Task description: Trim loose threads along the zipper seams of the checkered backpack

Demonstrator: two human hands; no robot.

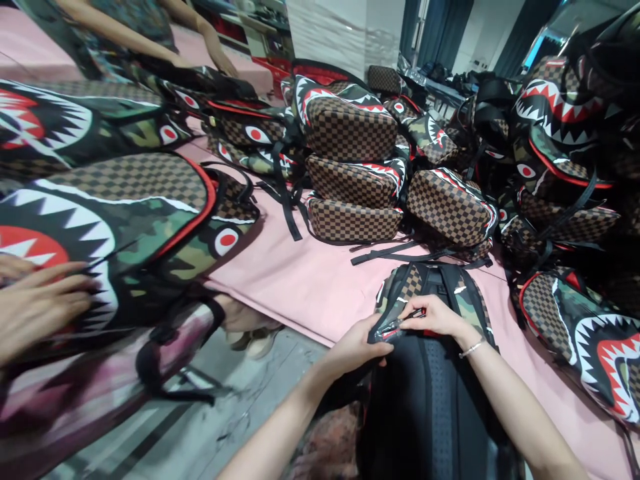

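Note:
A backpack lies before me with its black padded back panel facing up, and its camouflage and checkered part is at the far end. My left hand is closed around the left edge of this backpack, near a shoulder strap. Close beside it, my right hand pinches a small thing above the strap; the fingers partly cover it and its kind is unclear. Between the two hands sits a small shiny, clear-looking piece with red on it. A bracelet circles my right wrist.
Checkered shark-mouth backpacks are stacked on the pink-covered table ahead, with more piled at right. At left, a co-worker's hand works at another backpack. Another person's arms reach in at the far left. Loose straps trail across the table.

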